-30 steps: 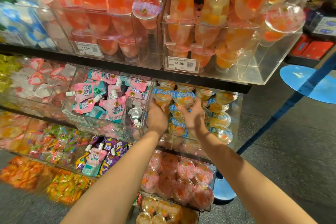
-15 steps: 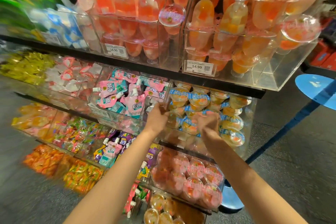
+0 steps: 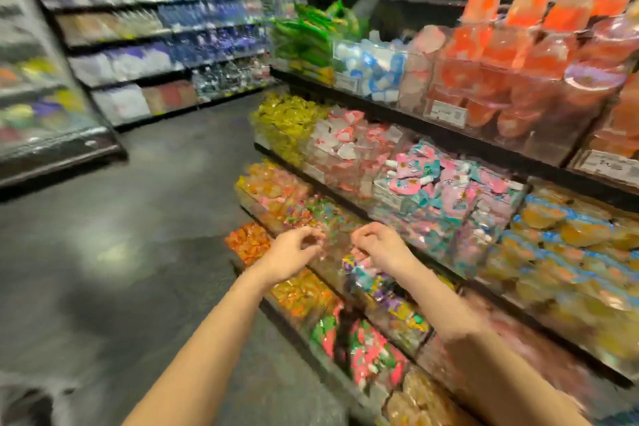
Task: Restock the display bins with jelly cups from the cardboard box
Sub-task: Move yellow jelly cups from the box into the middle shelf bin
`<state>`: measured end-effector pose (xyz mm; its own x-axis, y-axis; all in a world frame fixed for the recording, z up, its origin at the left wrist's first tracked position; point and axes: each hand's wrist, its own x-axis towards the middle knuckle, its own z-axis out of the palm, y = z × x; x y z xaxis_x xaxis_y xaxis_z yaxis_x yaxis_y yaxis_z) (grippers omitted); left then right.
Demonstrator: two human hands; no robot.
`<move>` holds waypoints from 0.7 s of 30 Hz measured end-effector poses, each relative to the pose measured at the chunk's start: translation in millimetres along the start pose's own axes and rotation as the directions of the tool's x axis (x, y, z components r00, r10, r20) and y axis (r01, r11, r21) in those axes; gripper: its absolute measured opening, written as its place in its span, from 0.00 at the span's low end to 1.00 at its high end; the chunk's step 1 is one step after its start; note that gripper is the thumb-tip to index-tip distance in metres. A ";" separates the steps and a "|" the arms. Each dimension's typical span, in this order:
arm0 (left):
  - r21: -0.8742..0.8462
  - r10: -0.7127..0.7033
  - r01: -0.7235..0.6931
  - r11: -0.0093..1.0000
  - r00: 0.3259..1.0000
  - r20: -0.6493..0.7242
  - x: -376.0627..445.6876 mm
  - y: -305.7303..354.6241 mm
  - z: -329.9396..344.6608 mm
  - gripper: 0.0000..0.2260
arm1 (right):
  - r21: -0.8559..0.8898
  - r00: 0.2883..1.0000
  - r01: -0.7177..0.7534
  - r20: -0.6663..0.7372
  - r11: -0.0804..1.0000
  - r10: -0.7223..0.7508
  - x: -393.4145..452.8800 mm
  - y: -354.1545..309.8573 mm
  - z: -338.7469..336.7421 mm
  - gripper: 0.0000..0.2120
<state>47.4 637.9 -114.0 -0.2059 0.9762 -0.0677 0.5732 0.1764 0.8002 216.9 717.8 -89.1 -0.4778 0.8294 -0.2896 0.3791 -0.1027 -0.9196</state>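
Note:
The view is blurred by head motion. My left hand (image 3: 294, 252) and my right hand (image 3: 377, 245) hang side by side in the air in front of the lower candy bins, fingers loosely curled, holding nothing. The clear display bin (image 3: 498, 252) of jelly cups (image 3: 570, 235) with blue and orange lids is on the middle shelf, well to the right of both hands. No cardboard box is in view.
Tall orange jelly goblets (image 3: 518, 55) fill the top bins. Pink drink pouches (image 3: 446, 183) sit left of the jelly cups. Bins of wrapped sweets (image 3: 297, 290) lie under my hands. Dark aisle floor (image 3: 138, 235) opens to the left, with stocked shelves (image 3: 155, 45) beyond.
Both hands have come out of the jelly cup bin, down and to the left, holding nothing. My head has swung left, so the aisle now shows.

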 end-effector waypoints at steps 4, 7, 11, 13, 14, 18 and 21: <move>-0.108 -0.129 0.114 0.988 0.981 -0.143 -97.5 -85.3 -83.7 0.08 | -0.035 0.965 0.127 0.234 0.991 -0.115 -10.1 -26.5 133.5 0.10; -0.169 -0.255 0.215 0.962 0.928 -0.270 -174.4 -136.6 -133.9 0.07 | -0.068 0.911 0.212 0.375 0.975 -0.172 -20.2 -45.4 228.9 0.06; -0.260 -0.399 0.315 0.913 0.829 -0.393 -268.6 -198.2 -185.2 0.07 | -0.095 0.795 0.296 0.577 0.950 -0.189 -36.8 -69.2 350.1 0.08; -0.356 -0.474 0.334 0.872 0.758 -0.448 -312.1 -223.6 -206.8 0.07 | -0.095 0.725 0.338 0.661 0.936 -0.194 -47.5 -82.2 408.3 0.11; -0.404 -0.508 0.334 0.851 0.719 -0.475 -331.4 -234.6 -215.5 0.07 | -0.099 0.691 0.356 0.698 0.929 -0.190 -53.2 -87.7 436.4 0.11; -0.544 -0.633 0.344 0.765 0.553 -0.541 -400.9 -276.5 -250.1 0.06 | -0.117 0.565 0.427 0.809 0.897 -0.164 -73.2 -110.8 546.7 0.07; -0.598 -0.679 0.333 0.729 0.460 -0.573 -445.7 -315.1 -283.4 0.07 | -0.096 0.471 0.463 0.869 0.881 -0.153 -81.9 -126.0 634.0 0.07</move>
<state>-266.2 111.5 -167.1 -0.9379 0.2569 -0.2332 -0.1245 0.3783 0.9173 -294.2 314.6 -117.7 -0.9714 -0.0711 -0.2266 0.1890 0.3463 -0.9189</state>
